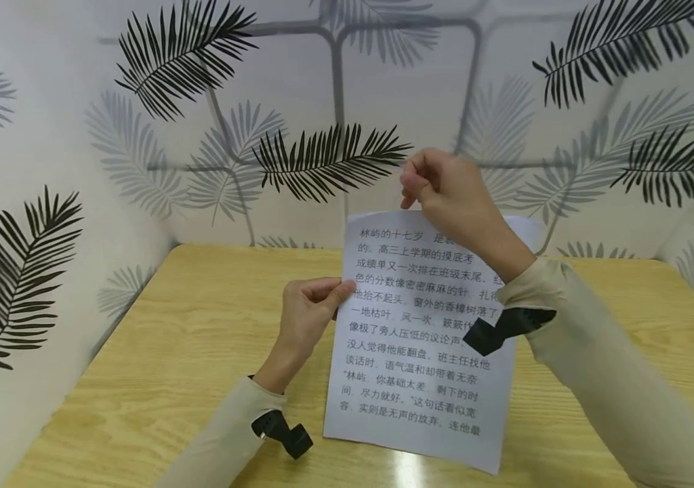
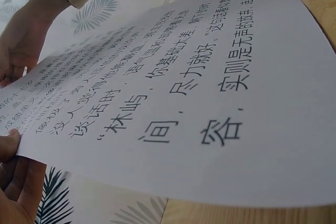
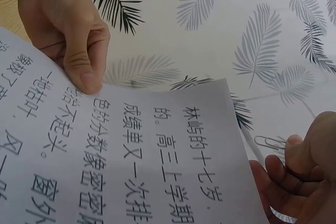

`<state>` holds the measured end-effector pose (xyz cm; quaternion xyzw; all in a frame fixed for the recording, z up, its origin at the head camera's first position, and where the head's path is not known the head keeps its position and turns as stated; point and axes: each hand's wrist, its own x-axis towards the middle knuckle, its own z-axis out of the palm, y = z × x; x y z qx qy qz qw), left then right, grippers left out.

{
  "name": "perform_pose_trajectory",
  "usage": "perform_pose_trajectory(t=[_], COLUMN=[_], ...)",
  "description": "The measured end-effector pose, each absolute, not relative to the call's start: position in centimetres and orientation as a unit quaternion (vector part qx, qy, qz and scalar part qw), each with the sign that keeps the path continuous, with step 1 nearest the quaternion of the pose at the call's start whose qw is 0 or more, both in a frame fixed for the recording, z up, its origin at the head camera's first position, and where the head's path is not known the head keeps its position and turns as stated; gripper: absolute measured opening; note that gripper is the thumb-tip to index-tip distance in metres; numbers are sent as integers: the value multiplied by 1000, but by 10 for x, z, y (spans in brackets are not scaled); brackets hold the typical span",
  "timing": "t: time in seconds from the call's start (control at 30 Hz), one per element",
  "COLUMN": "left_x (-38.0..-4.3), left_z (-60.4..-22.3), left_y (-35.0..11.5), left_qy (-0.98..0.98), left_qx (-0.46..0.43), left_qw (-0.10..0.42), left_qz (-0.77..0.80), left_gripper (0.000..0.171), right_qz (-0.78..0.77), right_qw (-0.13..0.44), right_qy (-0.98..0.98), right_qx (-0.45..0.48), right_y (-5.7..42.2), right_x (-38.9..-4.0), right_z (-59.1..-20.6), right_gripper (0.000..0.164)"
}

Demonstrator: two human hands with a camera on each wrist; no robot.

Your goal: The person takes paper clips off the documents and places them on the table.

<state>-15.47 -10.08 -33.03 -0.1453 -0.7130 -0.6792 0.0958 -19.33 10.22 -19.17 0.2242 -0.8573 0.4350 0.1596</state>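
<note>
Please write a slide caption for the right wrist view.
Left hand pinching a printed sheet, right hand holding a paper clip.

The right hand [image 1: 453, 200], beige right sleeve [image 1: 603, 366] and black wrist camera [image 1: 508, 329] hide line ends on a printed sheet [image 1: 408, 379], which covers fingers of the left hand [image 1: 310, 312]. A paper clip [image 3: 269, 142], too small to make out from the head, sits partly behind the right thumb [image 3: 295, 156]. The frame crops both sleeves.

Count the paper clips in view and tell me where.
1: a paper clip, pinched in the right hand near the top of the printed sheet. Others could be hidden behind the sheet.
</note>
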Motion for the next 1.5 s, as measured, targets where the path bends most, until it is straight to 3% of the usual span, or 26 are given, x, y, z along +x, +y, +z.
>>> perform_pose_trajectory(t=[0.37, 0.73, 1.0, 1.5], left_x=[-155, -157, -155, -157], left_z=[-331, -331, -331, -333], left_y=[-102, -101, -100, -102], left_qy=[-709, -701, -703, -701], left_qx=[-139, -139, -135, -133], left_qw=[98, 96, 87, 76], left_qz=[-684, -693, -692, -696], left_gripper=[15, 15, 14, 16], right_qz=[436, 450, 441, 428], right_qw=[177, 199, 206, 197], right_qy=[-863, -861, -866, -876], right_qx=[185, 127, 111, 103], right_y=[140, 198, 237, 262], right_x=[-191, -188, -183, -185], right_z=[-195, -208, -224, -248], right_gripper=[13, 26, 23, 27])
